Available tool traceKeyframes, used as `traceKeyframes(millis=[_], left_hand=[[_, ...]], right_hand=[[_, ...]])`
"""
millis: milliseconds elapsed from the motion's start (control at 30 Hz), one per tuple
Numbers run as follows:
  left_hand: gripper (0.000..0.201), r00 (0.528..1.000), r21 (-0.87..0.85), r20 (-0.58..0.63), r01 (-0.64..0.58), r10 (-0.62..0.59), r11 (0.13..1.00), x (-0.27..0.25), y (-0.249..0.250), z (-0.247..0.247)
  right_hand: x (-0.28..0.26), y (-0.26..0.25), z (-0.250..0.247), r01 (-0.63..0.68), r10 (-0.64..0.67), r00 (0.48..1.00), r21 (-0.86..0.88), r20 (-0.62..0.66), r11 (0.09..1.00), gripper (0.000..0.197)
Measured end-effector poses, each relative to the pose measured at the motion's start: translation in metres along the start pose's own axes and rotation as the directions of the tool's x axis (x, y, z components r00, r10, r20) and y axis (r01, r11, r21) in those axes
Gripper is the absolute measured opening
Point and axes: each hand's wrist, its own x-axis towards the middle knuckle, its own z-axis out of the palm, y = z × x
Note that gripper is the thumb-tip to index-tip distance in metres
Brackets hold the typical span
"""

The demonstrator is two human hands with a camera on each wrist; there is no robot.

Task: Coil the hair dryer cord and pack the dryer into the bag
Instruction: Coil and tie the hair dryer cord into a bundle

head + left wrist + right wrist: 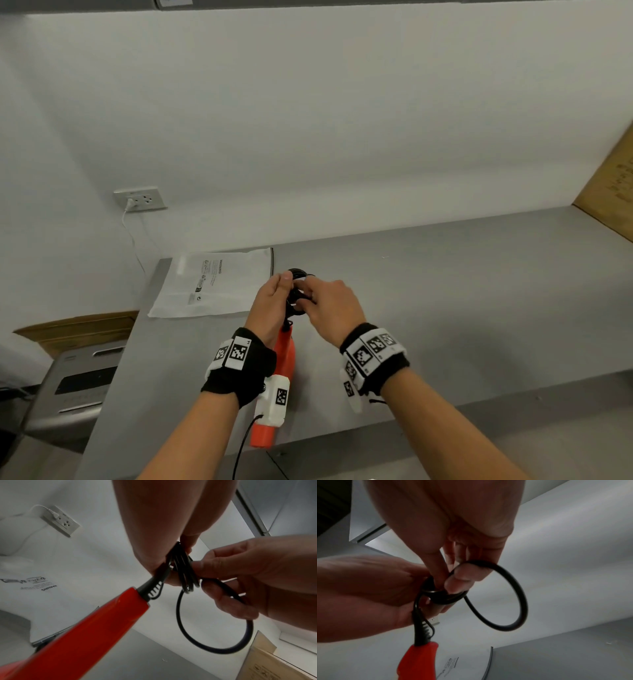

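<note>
The orange-red hair dryer [283, 356] [82, 634] [418, 660] lies on the grey counter [445, 308] under my left wrist, its handle end towards my hands. Its black cord [298, 291] [183, 572] [515, 588] is wound into a small bundle of loops. My left hand [274, 301] [171, 555] pinches that bundle. My right hand [325, 301] [453, 577] holds a free loop of the cord beside the bundle, fingers curled round it. The white plastic bag [212, 284] [51, 601] with printed warning text lies flat to the left of my hands.
A wall socket [140, 198] [60, 520] with a white plug and cable sits above the counter's left end. A cardboard box [609, 185] [274, 662] stands at the right. A grey appliance [78, 383] sits below the counter's left edge.
</note>
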Motion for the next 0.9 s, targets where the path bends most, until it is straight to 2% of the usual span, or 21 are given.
traceKeyframes(millis=[100, 267, 367, 467, 533, 633, 700, 767, 900], left_hand=[[0.035, 1.000, 0.013, 0.023, -0.015, 0.014, 1.000, 0.001, 0.000, -0.006], [0.034, 0.999, 0.032, 0.016, -0.051, 0.050, 0.998, 0.003, -0.002, -0.009], [0.032, 0.998, 0.001, 0.061, -0.020, 0.019, 1.000, 0.000, -0.001, -0.008], [0.031, 0.994, -0.049, 0.108, 0.033, -0.028, 0.998, -0.002, 0.001, -0.006], [0.032, 0.992, -0.032, 0.122, 0.032, -0.028, 0.999, -0.004, 0.001, -0.005], [0.037, 0.995, -0.071, 0.090, 0.054, -0.047, 0.996, -0.006, 0.003, -0.005], [0.046, 0.993, -0.127, 0.050, 0.108, -0.102, 0.986, -0.006, 0.006, -0.005], [0.051, 0.986, -0.194, -0.010, 0.163, -0.168, 0.967, -0.004, 0.009, -0.009], [0.027, 0.982, -0.249, -0.026, 0.174, -0.186, 0.953, 0.000, 0.008, -0.023]], right_hand=[[0.004, 0.000, 0.001, -0.019, 0.019, 1.000, 0.019, -0.004, 1.000, 0.021], [0.018, 0.009, -0.013, -0.114, 0.108, 0.993, 0.224, 0.038, 0.968, 0.051], [0.023, 0.014, -0.015, -0.130, 0.117, 0.991, 0.268, 0.064, 0.955, 0.062], [0.023, 0.019, -0.007, -0.080, 0.016, 0.979, 0.311, 0.204, 0.947, 0.049], [0.021, 0.020, -0.005, -0.132, 0.027, 0.970, 0.436, 0.240, 0.890, 0.036], [0.019, 0.020, -0.004, -0.165, 0.073, 0.980, 0.564, 0.183, 0.809, 0.026], [0.018, 0.019, 0.000, -0.156, 0.077, 0.985, 0.586, 0.157, 0.795, 0.015], [0.019, 0.018, 0.001, -0.172, 0.102, 0.984, 0.647, 0.145, 0.743, 0.006], [0.020, 0.018, -0.001, -0.208, 0.131, 0.978, 0.761, 0.161, 0.615, 0.014]])
